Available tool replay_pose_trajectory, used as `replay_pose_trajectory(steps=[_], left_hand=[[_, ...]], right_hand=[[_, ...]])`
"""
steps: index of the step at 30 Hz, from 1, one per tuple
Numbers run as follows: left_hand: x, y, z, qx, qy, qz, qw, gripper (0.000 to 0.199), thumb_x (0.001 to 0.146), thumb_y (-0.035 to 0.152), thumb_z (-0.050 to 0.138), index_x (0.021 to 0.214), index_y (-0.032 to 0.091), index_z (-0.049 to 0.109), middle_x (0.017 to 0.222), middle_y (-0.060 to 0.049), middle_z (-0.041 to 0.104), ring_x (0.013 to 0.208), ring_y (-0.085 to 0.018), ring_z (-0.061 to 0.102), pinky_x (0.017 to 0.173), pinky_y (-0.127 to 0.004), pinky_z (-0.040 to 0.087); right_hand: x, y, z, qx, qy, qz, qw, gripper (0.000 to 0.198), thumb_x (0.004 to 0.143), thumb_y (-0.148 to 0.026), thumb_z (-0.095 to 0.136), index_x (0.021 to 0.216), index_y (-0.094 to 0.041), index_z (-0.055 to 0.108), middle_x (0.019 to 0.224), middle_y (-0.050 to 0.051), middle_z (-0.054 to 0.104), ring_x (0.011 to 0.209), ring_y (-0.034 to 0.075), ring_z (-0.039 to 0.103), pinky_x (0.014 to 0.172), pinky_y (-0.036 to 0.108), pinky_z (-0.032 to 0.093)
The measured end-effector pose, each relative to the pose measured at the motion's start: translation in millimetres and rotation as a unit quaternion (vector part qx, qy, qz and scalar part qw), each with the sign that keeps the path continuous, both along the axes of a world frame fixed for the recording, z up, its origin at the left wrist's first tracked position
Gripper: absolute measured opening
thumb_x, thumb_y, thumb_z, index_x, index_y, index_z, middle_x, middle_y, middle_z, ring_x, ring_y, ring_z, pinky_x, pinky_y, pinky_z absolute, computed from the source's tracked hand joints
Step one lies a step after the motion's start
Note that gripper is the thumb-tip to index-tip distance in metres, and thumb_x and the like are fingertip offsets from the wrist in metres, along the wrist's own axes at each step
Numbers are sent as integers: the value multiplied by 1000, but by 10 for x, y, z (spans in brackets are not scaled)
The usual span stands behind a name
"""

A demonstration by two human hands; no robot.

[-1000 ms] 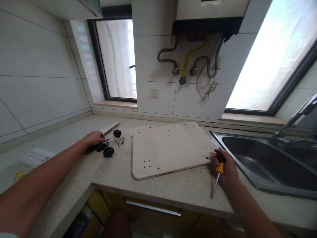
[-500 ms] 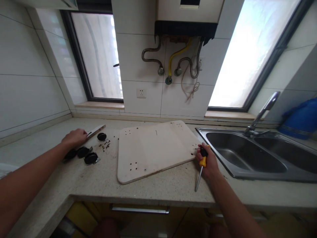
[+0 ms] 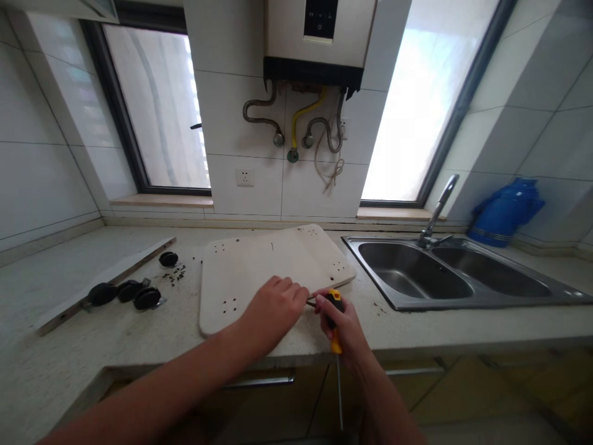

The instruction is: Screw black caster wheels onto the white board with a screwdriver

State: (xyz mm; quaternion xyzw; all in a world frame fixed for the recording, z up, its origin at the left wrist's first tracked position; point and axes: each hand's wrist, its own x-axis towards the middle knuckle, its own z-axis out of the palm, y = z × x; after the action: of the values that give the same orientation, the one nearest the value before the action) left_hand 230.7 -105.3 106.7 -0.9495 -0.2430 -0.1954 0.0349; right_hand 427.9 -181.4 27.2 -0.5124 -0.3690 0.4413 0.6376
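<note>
My right hand point(image 3: 340, 321) is closed round a screwdriver point(image 3: 335, 299) with a yellow and black handle, its long shaft pointing down past the counter's front edge. Close beside it, my left hand point(image 3: 280, 309) is closed over the front edge of a pale wooden board point(image 3: 259, 262). A thin, dark-looking piece shows between the two hands, too small to name. What lies inside my left fingers is hidden. The board lies flat, with groups of small holes near its corners and rounded ends.
At left, several black casters point(image 3: 147, 298) lie beside a long white strip point(image 3: 106, 281) and a scatter of screws point(image 3: 174, 275). A double steel sink point(image 3: 393, 301) with a tap point(image 3: 438, 210) is at right, near a blue container point(image 3: 504, 213). A water heater point(image 3: 319, 37) hangs above.
My left hand has left the white strip and moved right to the board's front edge. My right hand has come toward it, still holding the screwdriver. The view has turned right.
</note>
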Motion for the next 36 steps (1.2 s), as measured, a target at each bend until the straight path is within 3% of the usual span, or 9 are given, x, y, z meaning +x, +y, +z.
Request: replay_pose_trajectory(steps=[4, 6, 10, 12, 16, 21, 26, 29, 36], left_hand=[[299, -320, -246, 47, -14, -38, 998, 15, 108, 13, 62, 105, 23, 72, 102, -12, 81, 98, -32, 76, 85, -48, 56], [329, -343, -324, 59, -31, -43, 997, 14, 109, 18, 63, 120, 23, 71, 113, -13, 83, 102, -32, 77, 87, -48, 57], [165, -230, -496, 52, -134, -12, 990, 61, 114, 44, 62, 166, 20, 41, 143, -19, 76, 120, -34, 76, 97, -49, 61], [-22, -118, -612, 23, -190, 36, 981, 61, 116, 51, 53, 169, 23, 38, 142, -18, 76, 122, -35, 75, 100, -51, 61], [-512, 87, -852, -59, -261, 162, 950, 61, 113, 62, 45, 158, 22, 55, 142, -19, 74, 126, -38, 73, 108, -56, 60], [-1098, 130, -984, -87, -267, 299, 912, 73, 107, 69, 39, 149, 13, 62, 144, -22, 71, 130, -42, 70, 116, -63, 55], [-1407, 79, -959, -102, -223, 418, 875, 80, 108, 67, 24, 154, 12, 59, 159, -26, 62, 141, -51, 61, 115, -71, 51], [-1468, 96, -991, -145, -216, 442, 859, 85, 108, 69, 23, 160, 10, 52, 163, -28, 59, 143, -52, 61, 118, -68, 49], [-1507, 158, -1069, -211, -203, 442, 848, 90, 107, 72, 22, 165, 9, 46, 161, -27, 64, 149, -53, 57, 121, -71, 44]], right_hand=[[-48, -270, 6, -22, -77, -37, 996, 31, 108, -44, 72, 115, -14, 68, 86, -3, 64, 57, 3, 48, 48, 15, 42], [63, -342, 61, -39, -124, -58, 990, 32, 108, -45, 72, 114, -14, 68, 86, -3, 65, 59, 4, 50, 50, 16, 44], [458, -273, 316, -76, -245, -98, 961, 36, 108, -49, 70, 118, -14, 70, 97, 1, 71, 72, 9, 63, 64, 23, 58], [687, -108, 485, -97, -314, -110, 938, 37, 107, -50, 71, 120, -15, 72, 108, 5, 74, 88, 14, 71, 78, 30, 65], [992, 337, 722, -152, -440, -111, 878, 38, 105, -45, 75, 131, -17, 72, 131, 10, 73, 116, 22, 73, 101, 44, 66], [958, 641, 762, -203, -553, -63, 806, 42, 105, -46, 74, 136, -17, 71, 138, 11, 72, 123, 25, 72, 107, 48, 65], [824, 738, 775, -225, -614, -24, 756, 44, 105, -45, 74, 140, -18, 69, 144, 12, 70, 129, 26, 70, 111, 51, 63], [818, 813, 832, -235, -615, 4, 753, 45, 105, -45, 74, 140, -18, 69, 144, 12, 69, 128, 26, 70, 110, 50, 64], [1008, 852, 951, -281, -538, 69, 791, 39, 106, -45, 73, 132, -16, 71, 127, 10, 74, 108, 20, 75, 94, 40, 68]])
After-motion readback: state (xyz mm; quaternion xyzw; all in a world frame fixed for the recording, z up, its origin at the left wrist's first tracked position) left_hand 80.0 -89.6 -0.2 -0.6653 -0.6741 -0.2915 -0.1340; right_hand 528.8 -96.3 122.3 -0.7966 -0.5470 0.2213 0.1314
